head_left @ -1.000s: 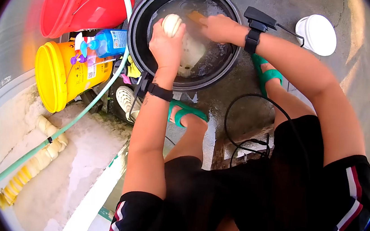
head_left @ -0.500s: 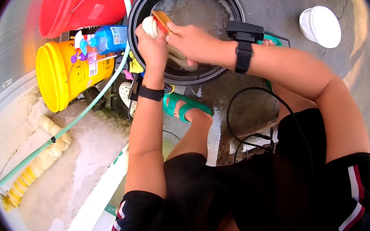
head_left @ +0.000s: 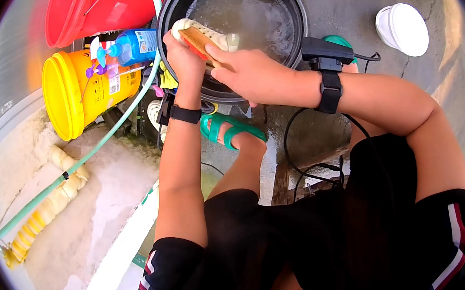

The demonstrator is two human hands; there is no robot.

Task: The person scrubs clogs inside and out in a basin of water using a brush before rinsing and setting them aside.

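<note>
Left hand closed; right hand likewise

A cream shoe with small holes is held over a black tub; a wooden, red-bristled brush slants across it.

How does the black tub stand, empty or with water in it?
Water is in it: a murky, foamy surface shows inside the black tub. Its depth I cannot tell.

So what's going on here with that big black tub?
A person holds a cream-coloured shoe in the left hand, over a round black plastic tub of cloudy water. The right hand grips a wooden brush with reddish bristles, held against the shoe. A similar pale shoe sits on the ground beside the tub.
</note>
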